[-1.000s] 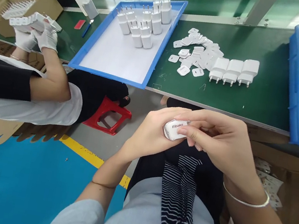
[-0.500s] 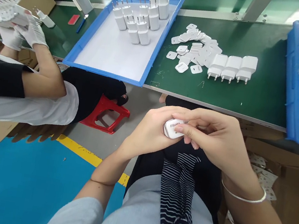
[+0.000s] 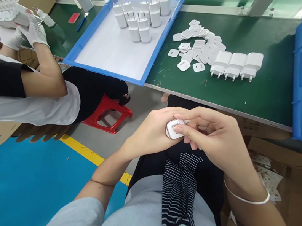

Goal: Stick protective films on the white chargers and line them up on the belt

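White charger body, centre of frame, above the lap: cupped in the left hand, fingers curled around it, printed face up. Right hand adjoins from the right, fingertips pressed together on that face; both hands touching it.

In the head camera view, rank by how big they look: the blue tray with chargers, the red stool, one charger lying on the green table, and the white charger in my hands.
1. blue tray
2. red stool
3. and 4. unsure: the charger in hands, mostly covered by the left hand and right hand and nearer the camera, against a table charger.
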A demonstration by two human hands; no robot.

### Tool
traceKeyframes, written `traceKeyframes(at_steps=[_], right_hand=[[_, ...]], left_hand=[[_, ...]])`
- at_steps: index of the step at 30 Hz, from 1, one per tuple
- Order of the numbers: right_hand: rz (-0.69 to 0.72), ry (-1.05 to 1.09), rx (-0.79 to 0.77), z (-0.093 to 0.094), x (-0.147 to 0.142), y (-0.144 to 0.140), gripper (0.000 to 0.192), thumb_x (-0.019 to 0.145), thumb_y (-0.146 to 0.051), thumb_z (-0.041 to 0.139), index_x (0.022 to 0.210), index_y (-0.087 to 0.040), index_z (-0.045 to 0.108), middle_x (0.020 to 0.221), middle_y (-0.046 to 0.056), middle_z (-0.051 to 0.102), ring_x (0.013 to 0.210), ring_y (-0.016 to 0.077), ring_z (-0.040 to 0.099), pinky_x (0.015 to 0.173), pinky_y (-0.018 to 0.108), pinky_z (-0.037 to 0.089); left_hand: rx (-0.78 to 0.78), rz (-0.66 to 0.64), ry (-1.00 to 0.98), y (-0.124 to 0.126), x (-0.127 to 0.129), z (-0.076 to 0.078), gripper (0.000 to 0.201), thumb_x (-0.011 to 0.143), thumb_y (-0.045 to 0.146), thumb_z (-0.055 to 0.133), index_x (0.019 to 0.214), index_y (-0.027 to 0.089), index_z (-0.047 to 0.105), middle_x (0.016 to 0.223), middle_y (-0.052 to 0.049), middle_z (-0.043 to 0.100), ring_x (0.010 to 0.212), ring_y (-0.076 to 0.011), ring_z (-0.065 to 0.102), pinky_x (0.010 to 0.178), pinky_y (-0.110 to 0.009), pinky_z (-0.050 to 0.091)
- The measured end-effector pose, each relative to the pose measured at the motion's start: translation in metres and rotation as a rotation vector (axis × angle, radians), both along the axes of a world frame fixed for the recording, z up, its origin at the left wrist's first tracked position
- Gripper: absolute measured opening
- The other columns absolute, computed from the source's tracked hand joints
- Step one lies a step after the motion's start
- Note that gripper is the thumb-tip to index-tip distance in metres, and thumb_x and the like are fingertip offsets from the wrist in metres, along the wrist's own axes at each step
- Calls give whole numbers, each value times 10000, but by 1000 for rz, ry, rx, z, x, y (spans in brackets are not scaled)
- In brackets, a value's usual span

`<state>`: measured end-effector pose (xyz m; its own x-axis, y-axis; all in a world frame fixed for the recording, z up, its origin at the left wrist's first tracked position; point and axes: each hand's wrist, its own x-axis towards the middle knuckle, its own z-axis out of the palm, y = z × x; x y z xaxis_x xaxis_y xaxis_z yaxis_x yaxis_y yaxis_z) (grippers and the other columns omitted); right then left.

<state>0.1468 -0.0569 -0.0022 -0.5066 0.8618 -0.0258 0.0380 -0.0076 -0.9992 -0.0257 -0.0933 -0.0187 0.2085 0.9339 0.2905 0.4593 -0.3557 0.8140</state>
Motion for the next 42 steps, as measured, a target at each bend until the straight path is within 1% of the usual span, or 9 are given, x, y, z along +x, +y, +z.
traceKeyframes(at_steps=[6,8,11,15,20,25,31,36,42], right_hand=[[45,-44,-13,3,2,0,145,843,-225,812,967,-202,743,543,-69,598,451,87,544,475,213,450],[55,-66,-25,4,3,0,180,843,-238,811,981,-206,700,528,-81,587,444,91,543,472,213,444],[51,-71,-58,4,4,0,279,820,-284,837,939,-222,593,514,-93,598,421,98,545,448,209,424],[57,-63,-85,2,3,1,347,819,-328,841,894,-238,514,521,-92,621,417,104,562,434,206,409],[44,-66,-87,2,0,1,357,814,-351,849,850,-232,514,516,-83,622,402,100,542,423,213,389],[-36,-97,10,4,1,1,357,776,-325,888,798,-218,549,408,-129,420,372,58,387,422,214,286],[-18,119,-124,8,9,3,217,922,-378,746,893,-230,591,469,-78,565,348,75,419,364,221,258],[17,47,-121,8,5,2,280,848,-292,824,1005,-245,596,484,-98,580,353,76,453,378,204,327],[21,-60,-117,6,1,4,297,830,-258,820,953,-237,551,463,-110,581,333,85,489,389,203,382]], left_hand=[[-30,9,19,-1,3,1,69,823,113,731,853,174,716,995,-36,768,867,-161,735,803,-262,595],[-32,5,21,-2,3,1,85,829,129,734,896,180,724,984,-31,766,853,-157,730,784,-259,588],[-30,5,23,-2,3,0,207,843,152,738,1046,190,723,1056,-49,766,894,-166,730,756,-252,574],[-52,-8,43,-2,2,2,137,857,139,721,985,185,709,1030,-39,759,900,-157,713,753,-244,554],[-44,-26,38,-2,3,3,111,879,141,699,979,188,698,1055,-40,765,945,-170,719,801,-264,567],[-13,-18,10,-1,3,1,204,890,175,722,1093,181,708,1172,-69,764,1032,-185,735,870,-277,593],[70,-46,-89,2,-1,-3,387,835,177,800,1210,195,708,1259,-75,756,1124,-209,736,983,-317,596],[103,-20,-30,-1,-3,-7,413,851,227,794,1253,214,700,1286,-93,747,1185,-238,722,997,-360,608],[81,23,18,-6,2,-12,361,872,259,771,1222,204,701,1254,-98,759,1154,-239,734,981,-368,617]])
